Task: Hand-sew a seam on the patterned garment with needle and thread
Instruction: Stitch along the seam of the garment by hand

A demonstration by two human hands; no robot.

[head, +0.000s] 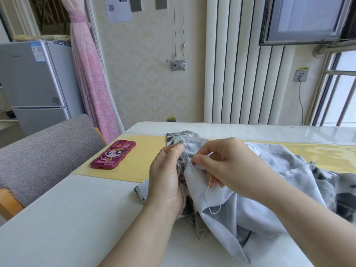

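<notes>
Grey-white patterned fabric garment (231, 218) lay on white worktop (57, 218). Left hand (165, 178) gripped its folded edge and right hand (227, 162) pinched white thread (206, 193) just beside. Pink phone case (113, 154) sat well apart, on the left.

Little lettering in front of you reads clearly. The yellow sticker (303, 68) above the wall socket (301, 75) starts with 小心; the rest is too small. The blue label (37, 51) on the fridge (28, 83) and the paper sheet (117, 10) on the wall carry QR codes. The lettering on the phone case (112, 154) is blurred.
</notes>
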